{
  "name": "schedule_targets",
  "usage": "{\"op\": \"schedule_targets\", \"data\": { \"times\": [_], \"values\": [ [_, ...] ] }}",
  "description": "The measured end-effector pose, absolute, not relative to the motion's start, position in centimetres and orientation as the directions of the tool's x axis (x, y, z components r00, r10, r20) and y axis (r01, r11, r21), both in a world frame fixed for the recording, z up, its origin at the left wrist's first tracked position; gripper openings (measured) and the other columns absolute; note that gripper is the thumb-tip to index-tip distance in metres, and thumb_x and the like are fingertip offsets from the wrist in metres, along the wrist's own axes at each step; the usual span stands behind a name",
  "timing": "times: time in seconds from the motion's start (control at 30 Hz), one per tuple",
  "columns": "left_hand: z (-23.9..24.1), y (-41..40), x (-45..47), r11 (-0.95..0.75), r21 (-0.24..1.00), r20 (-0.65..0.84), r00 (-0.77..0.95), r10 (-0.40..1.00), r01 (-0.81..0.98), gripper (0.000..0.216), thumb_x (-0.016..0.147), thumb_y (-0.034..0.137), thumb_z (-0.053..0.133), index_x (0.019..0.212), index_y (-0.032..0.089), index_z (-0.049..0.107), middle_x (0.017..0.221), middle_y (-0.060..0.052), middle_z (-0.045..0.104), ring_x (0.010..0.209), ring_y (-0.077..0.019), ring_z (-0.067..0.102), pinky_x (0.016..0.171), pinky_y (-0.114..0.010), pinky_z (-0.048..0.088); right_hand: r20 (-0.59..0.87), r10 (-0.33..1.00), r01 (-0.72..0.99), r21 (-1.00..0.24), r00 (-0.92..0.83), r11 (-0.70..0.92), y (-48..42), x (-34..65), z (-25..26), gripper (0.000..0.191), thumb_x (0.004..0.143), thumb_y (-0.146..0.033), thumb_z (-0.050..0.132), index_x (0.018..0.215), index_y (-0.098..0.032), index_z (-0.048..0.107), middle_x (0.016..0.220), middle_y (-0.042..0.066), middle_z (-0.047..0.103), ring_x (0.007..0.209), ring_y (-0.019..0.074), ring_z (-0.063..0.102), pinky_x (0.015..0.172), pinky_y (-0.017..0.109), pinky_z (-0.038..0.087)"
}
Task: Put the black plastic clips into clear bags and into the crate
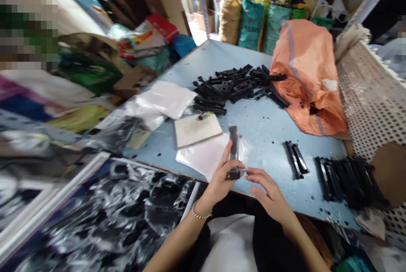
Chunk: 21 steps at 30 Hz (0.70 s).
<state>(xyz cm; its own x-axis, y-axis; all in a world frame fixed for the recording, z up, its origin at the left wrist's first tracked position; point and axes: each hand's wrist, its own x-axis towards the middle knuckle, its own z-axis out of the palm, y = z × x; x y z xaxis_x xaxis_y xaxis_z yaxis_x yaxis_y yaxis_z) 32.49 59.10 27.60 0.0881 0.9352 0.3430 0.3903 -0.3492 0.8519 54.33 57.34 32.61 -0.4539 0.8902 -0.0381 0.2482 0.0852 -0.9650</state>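
My left hand (222, 179) is closed around a long black plastic part (234, 143) standing on end, with a clear plastic bag (243, 149) around or beside it. The part's lower end shows below my fingers. Close by on the right, my right hand (268, 191) has its fingers apart. Its fingertips are at the edge of the plastic; whether they touch it I cannot tell. Under and left of the held part lies a stack of flat clear bags (199, 157), partly covered by a pale board (196, 132) with a small black-and-yellow object (204, 116) on it.
A heap of similar black parts (234, 83) lies across the blue table (253, 128). Beside it sits an orange woven sack (311, 73). Two parts (296, 160) and a row of several more (349, 179) lie at right. Below the left edge, a bin holds many bagged pieces (127, 221).
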Motion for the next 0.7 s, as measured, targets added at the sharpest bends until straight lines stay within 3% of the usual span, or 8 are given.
{"op": "schedule_targets", "data": {
  "times": [0.1,0.17,0.3,0.43,0.57,0.63,0.7],
  "values": [
    [28.1,58.3,23.6,-0.249,0.637,0.393,-0.030,0.919,0.730,0.030,0.085,0.010,0.056,0.105,0.022,0.075,0.172,-0.006,0.018,0.150,-0.0326,0.039,0.115,-0.047,0.047,-0.187,0.888,0.268,-0.960,-0.420,-0.075,58.0,55.6,31.4,0.033,0.098,-0.051,0.058,0.116,-0.027,0.072,0.118,0.009,0.072,0.112,0.0279,0.066,0.103,0.045,0.050],
    [27.9,58.3,16.9,-0.073,0.492,0.367,-0.130,0.921,0.867,0.038,0.081,0.006,0.050,0.105,0.020,0.076,0.172,-0.008,0.019,0.144,-0.0331,0.048,0.114,-0.049,0.047,-0.260,0.914,0.227,-0.954,-0.312,-0.194,58.6,56.4,29.9,0.038,0.093,-0.057,0.062,0.109,-0.025,0.073,0.109,0.010,0.075,0.105,0.0300,0.069,0.100,0.048,0.052],
    [26.3,59.4,6.0,0.018,0.267,0.165,-0.064,0.984,0.964,0.041,0.077,0.004,0.042,0.097,0.017,0.076,0.161,-0.012,0.044,0.121,-0.0325,0.064,0.104,-0.056,0.051,-0.315,0.929,0.113,-0.948,-0.193,-0.298,59.4,56.9,28.0,0.041,0.086,-0.061,0.070,0.103,-0.024,0.073,0.104,0.011,0.077,0.101,0.0318,0.071,0.100,0.053,0.052],
    [25.2,60.4,1.5,-0.049,0.173,0.106,0.031,0.994,0.984,0.041,0.078,0.002,0.036,0.090,0.017,0.073,0.144,-0.007,0.064,0.135,-0.0348,0.054,0.109,-0.068,0.041,-0.287,0.933,0.121,-0.956,-0.215,-0.266,59.6,57.1,28.1,0.040,0.089,-0.060,0.067,0.104,-0.023,0.072,0.106,0.011,0.076,0.101,0.0300,0.071,0.100,0.051,0.053],
    [25.6,60.2,2.1,0.014,0.157,0.155,-0.038,0.987,0.987,0.039,0.083,0.006,0.038,0.090,0.020,0.073,0.131,-0.006,0.071,0.144,-0.0412,0.043,0.110,-0.082,0.024,-0.084,0.992,0.423,-0.905,-0.089,-0.039,60.9,60.1,28.3,0.039,0.094,-0.056,0.058,0.111,-0.022,0.070,0.113,0.012,0.072,0.109,0.0299,0.066,0.102,0.050,0.049],
    [25.8,60.3,4.9,0.013,0.154,0.244,-0.051,0.968,0.988,0.038,0.087,0.011,0.037,0.098,0.020,0.073,0.130,-0.007,0.070,0.144,-0.0442,0.042,0.108,-0.085,0.022,0.100,0.995,0.666,-0.744,0.020,0.062,62.2,62.5,27.9,0.040,0.096,-0.051,0.053,0.117,-0.020,0.068,0.123,0.016,0.068,0.119,0.0328,0.060,0.108,0.053,0.043],
    [25.7,60.6,9.7,-0.070,0.209,0.338,-0.005,0.941,0.975,0.035,0.090,0.016,0.039,0.105,0.021,0.070,0.128,-0.008,0.069,0.136,-0.0395,0.052,0.111,-0.075,0.034,0.189,0.974,0.854,-0.520,0.122,-0.006,63.6,64.6,27.2,0.046,0.094,-0.047,0.054,0.128,-0.016,0.063,0.132,0.022,0.062,0.126,0.0376,0.054,0.108,0.057,0.040]
  ]
}}
